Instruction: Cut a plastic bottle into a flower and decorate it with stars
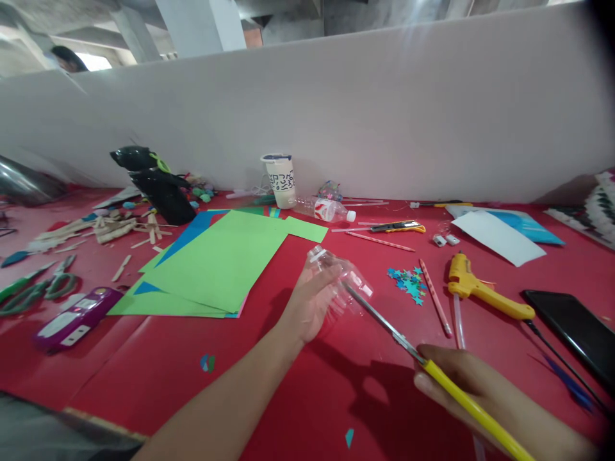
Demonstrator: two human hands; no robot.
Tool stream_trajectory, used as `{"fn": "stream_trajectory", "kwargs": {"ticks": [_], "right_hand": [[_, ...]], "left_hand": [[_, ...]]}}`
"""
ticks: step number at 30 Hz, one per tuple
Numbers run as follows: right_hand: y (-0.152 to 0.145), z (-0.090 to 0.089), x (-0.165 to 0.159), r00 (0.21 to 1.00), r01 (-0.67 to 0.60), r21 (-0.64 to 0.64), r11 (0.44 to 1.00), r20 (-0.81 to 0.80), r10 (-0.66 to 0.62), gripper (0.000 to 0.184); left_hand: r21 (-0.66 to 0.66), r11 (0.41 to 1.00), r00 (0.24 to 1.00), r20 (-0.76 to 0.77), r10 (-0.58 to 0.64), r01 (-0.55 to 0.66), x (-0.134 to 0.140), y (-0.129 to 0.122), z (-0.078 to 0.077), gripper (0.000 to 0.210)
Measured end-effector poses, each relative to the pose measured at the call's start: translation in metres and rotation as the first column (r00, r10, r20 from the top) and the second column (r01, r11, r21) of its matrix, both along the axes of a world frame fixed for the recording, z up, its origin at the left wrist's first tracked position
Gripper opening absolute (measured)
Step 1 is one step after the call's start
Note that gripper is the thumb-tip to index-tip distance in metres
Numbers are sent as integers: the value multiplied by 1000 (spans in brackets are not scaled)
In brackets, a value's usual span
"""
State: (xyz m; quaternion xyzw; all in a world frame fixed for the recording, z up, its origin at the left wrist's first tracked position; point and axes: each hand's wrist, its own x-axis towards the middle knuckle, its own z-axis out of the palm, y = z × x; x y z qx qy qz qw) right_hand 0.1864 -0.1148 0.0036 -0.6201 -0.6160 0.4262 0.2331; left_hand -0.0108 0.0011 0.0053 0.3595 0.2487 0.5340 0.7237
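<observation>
My left hand is wrapped round a clear plastic bottle piece, whose white-ringed neck points up and away to the left. My right hand grips a yellow-handled tool with a long metal blade. The blade slants up to the left, and its tip meets the clear plastic beside my left fingers. Whether the tool is a knife or scissors I cannot tell; my hand covers part of it. Close to the bottle piece lies a small pile of blue-green paper stars.
Green sheets lie left of my hands, with a purple device and scissors beyond. A cup, clear bottle and box cutter lie farther back. Right are a yellow glue gun, striped pencil and black phone.
</observation>
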Motion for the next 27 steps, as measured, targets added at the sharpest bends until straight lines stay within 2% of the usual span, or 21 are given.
{"fn": "stream_trajectory", "kwargs": {"ticks": [3,6,11,18,22,27], "right_hand": [[2,-12,3,999,-42,-25,999,6,42,45],[3,-16,4,997,-78,-66,995,-4,78,46],[2,-9,0,998,-59,-63,996,-27,58,51],[4,-9,-1,995,-89,-124,988,-63,82,52],[5,-1,-2,995,-47,-153,987,-97,33,52],[3,10,-1,993,23,-117,993,-112,-37,54]], "left_hand": [[-77,997,1000,7,-23,23,0,-1,2,25],[-140,989,999,23,-35,38,0,-3,7,31],[-181,983,1000,1,15,-14,0,-4,9,32],[-148,988,999,4,41,-40,-1,-2,7,34],[-145,989,999,20,31,-28,-1,-1,7,34],[-195,980,993,106,48,-26,-6,6,6,23]]}}
